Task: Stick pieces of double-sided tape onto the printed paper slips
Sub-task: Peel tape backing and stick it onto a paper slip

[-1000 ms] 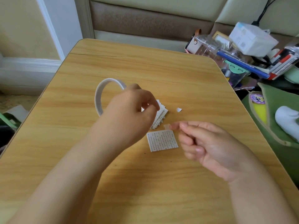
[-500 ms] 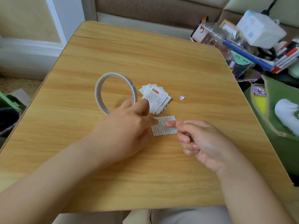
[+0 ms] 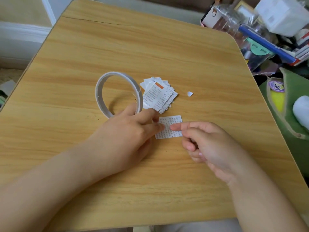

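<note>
Two hands were down on one printed slip (image 3: pixel 168 127) lying flat on the bench (image 3: pixel 150 47), just near of the fanned stack of slips (image 3: pixel 158 95). My left hand (image 3: pixel 123 134) had its fingers stretched out, tips pressing the slip's left edge. My right hand (image 3: pixel 210 146) pressed one straight forefinger on the slip's middle, the others curled under and holding nothing I could see. I couldn't tell whether a tape piece sat under that fingertip; too small.

Risks as I judged them:
- Tape sticks to the finger more than the paper, so lifting drags the slip up or peels the piece off.
- The light slip skids or creases if the left fingers let go first.
- The tape roll (image 3: pixel 118 94) touched the left hand's far side; a nudge could roll it into the stack.
- A loose white scrap (image 3: pixel 190 93) lay right of the stack, apart from it.
</note>
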